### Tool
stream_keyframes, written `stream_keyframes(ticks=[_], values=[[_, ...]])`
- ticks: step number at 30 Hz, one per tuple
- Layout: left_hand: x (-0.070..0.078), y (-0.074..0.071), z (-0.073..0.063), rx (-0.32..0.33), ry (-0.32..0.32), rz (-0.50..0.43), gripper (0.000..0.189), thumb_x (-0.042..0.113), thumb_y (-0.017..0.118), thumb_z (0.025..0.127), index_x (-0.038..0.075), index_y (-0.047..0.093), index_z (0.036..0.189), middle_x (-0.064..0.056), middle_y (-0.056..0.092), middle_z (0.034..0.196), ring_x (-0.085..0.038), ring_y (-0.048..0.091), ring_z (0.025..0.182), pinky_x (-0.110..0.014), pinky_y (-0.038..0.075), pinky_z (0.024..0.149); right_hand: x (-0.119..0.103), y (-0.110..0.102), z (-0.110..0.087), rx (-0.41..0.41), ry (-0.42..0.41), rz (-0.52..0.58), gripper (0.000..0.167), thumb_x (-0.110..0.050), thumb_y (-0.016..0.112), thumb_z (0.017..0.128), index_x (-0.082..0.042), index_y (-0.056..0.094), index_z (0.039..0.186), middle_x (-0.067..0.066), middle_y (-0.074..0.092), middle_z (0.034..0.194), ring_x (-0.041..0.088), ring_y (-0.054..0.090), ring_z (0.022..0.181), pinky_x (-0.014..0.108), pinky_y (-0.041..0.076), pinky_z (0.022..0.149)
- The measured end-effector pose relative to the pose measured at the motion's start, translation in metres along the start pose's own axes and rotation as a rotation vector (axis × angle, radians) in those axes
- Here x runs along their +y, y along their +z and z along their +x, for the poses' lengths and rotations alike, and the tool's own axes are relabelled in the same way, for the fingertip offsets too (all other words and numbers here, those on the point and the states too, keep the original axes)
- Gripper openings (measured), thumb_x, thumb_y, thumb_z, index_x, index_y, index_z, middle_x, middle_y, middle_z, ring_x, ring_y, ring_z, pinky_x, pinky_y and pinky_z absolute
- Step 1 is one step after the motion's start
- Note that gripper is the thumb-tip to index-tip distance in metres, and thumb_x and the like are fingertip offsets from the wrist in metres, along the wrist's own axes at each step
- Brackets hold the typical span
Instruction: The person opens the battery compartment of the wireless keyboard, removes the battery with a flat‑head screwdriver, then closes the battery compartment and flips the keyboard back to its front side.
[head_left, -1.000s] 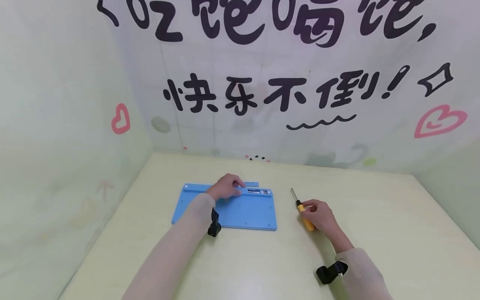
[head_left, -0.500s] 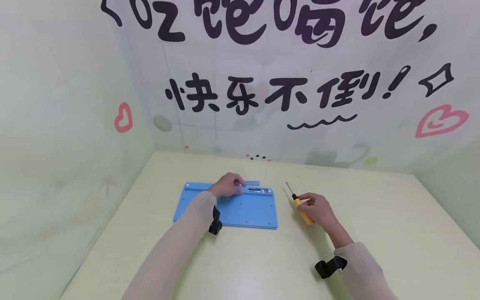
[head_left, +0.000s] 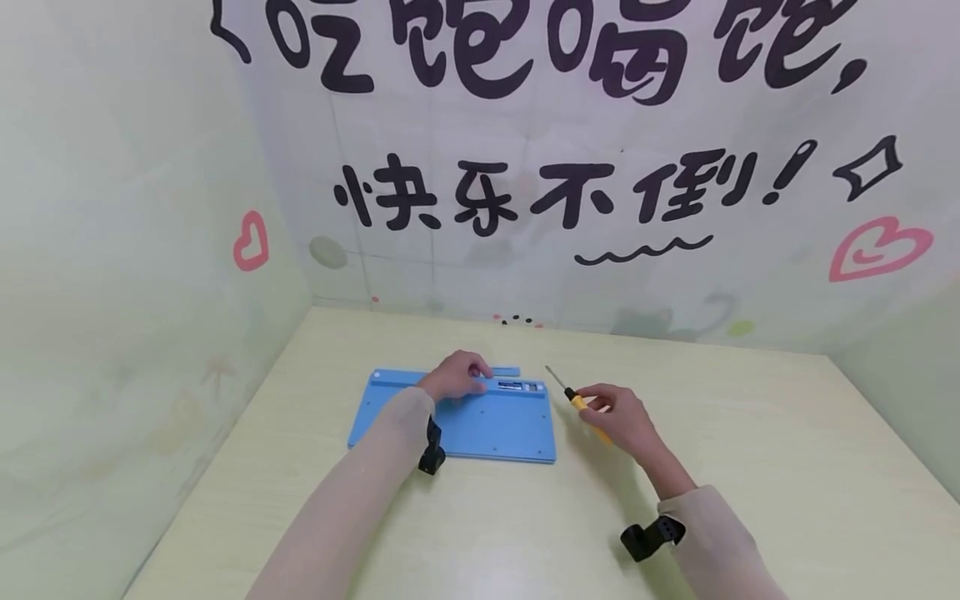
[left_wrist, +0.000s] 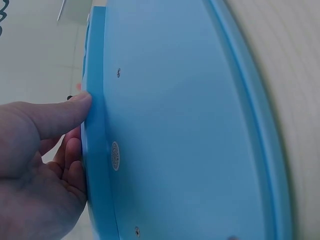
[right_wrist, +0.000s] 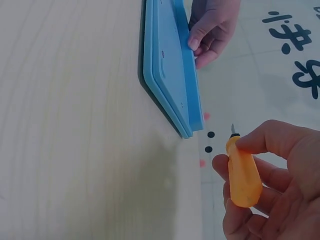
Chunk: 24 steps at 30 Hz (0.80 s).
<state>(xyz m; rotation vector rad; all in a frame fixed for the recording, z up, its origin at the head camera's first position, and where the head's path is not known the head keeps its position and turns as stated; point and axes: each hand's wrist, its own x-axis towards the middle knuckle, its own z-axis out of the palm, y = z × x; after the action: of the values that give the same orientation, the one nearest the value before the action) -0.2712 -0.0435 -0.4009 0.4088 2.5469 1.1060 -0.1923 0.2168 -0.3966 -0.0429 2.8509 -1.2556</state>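
Observation:
A flat blue keyboard lies underside up on the table, with screw heads showing and a raised ridge along its far edge. My left hand grips that ridge, thumb on the near side and fingers behind. At the ridge's right end is an uncovered battery compartment with a dark battery in it. Just behind the ridge lies a narrow blue cover strip. My right hand holds a screwdriver by its orange handle. The screwdriver's tip points up and left, right of the keyboard's far corner.
A pale wooden table spreads around the keyboard. Behind it stands a light printed backdrop with black lettering. Black wrist cameras sit on both forearms.
My right hand has brought the screwdriver left, toward the keyboard's far right corner, and its tip has swung further left. The left hand keeps its place on the ridge.

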Motion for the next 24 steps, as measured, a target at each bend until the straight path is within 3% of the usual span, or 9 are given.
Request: stream_keyframes(ticks=[9,16,24], values=[[0.001,-0.001,-0.003,0.005,0.023,-0.001,0.017,0.004,0.062,0.086,0.006,0.066,0.102,-0.007,0.056,0.106,-0.022,0.047,0.098,-0.036,0.041,0.086,-0.002,0.001,0.003,0.011,-0.070,-0.034,0.028,-0.004,0.062,0.080,0.001,0.065,0.108,0.011,0.062,0.088,0.020,0.049,0.066,0.029,0.040,0.053],[-0.001,0.000,-0.003,0.008,0.031,-0.005,0.017,0.002,0.062,0.086,0.006,0.066,0.102,-0.007,0.056,0.106,-0.022,0.048,0.099,-0.036,0.041,0.087,0.000,0.003,0.007,-0.006,-0.065,-0.042,0.027,-0.003,0.060,0.084,0.000,0.065,0.110,0.018,0.061,0.102,0.023,0.051,0.077,0.028,0.043,0.060],[-0.002,0.000,-0.001,0.009,0.027,-0.007,0.017,0.004,0.062,0.086,0.006,0.066,0.103,-0.006,0.055,0.103,-0.021,0.047,0.094,-0.034,0.042,0.082,-0.005,0.000,0.013,-0.026,-0.125,-0.059,0.025,0.001,0.064,0.083,0.003,0.066,0.107,0.021,0.062,0.105,0.025,0.054,0.080,0.028,0.045,0.063]])
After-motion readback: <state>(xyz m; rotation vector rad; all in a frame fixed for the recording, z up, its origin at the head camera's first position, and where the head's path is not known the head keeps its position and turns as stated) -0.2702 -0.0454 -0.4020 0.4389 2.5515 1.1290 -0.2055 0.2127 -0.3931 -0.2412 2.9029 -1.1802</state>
